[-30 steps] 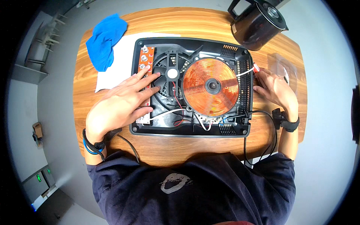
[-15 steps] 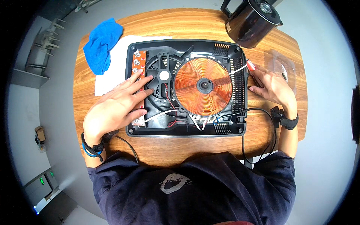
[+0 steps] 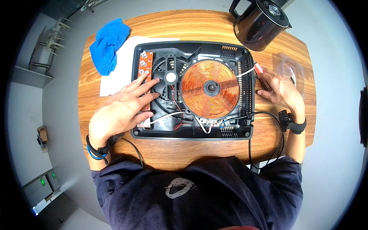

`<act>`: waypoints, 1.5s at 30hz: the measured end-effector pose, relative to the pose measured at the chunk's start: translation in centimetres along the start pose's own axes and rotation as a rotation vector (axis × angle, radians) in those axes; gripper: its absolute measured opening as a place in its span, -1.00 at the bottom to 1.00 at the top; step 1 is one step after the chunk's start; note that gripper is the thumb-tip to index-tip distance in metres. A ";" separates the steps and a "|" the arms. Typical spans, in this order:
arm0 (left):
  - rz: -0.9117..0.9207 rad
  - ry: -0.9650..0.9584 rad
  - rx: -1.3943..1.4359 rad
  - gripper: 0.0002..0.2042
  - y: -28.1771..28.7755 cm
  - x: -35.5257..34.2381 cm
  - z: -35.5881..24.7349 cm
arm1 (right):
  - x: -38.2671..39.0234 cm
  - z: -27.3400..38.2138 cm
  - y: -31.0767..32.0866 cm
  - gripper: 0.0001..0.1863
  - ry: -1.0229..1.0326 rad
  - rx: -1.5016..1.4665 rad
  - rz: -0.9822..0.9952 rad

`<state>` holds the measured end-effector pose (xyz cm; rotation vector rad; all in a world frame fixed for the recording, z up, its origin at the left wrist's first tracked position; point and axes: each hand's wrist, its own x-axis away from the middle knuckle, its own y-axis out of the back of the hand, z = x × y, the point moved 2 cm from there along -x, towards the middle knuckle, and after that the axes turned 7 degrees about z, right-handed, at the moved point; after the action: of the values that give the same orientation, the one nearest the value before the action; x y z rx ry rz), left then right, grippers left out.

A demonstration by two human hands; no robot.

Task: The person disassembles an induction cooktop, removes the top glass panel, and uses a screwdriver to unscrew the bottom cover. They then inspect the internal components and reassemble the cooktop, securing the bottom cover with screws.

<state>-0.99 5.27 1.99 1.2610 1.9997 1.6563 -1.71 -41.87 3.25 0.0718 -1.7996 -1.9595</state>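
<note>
An opened induction cooker base (image 3: 191, 134) lies on the table, with a round copper coil (image 3: 195, 97), a black fan (image 3: 164, 85) and an orange circuit board (image 3: 148, 61) in it. My left hand (image 3: 124, 103) lies over the circuit board, fingers spread and fingertips reaching the fan's edge. At the base's right side my right hand (image 3: 281, 90) is curled around a small dark thing mostly hidden under its fingers. A red and white piece (image 3: 258, 68) shows at its fingertips, where the coil's white wire (image 3: 246, 72) ends.
A blue cloth (image 3: 109, 46) and a white sheet (image 3: 109, 86) lie at the far left. A black kettle (image 3: 257, 28) stands at the far right, with a clear plastic container (image 3: 297, 71) nearby. Black cable (image 3: 281, 142) loops beside my right wrist.
The whole view has shifted slightly. Both hands keep their places against the cooker base, and nothing on the table has visibly moved.
</note>
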 end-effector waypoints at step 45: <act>-0.331 0.149 0.483 -0.06 -2.0 0.5 4.1 | -2.8 -1.2 -4.1 -0.03 -0.098 -0.782 0.023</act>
<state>0.53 8.46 -0.99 0.8782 2.6362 1.1836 -0.02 -41.83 -1.59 -0.3009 -0.9635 -2.5329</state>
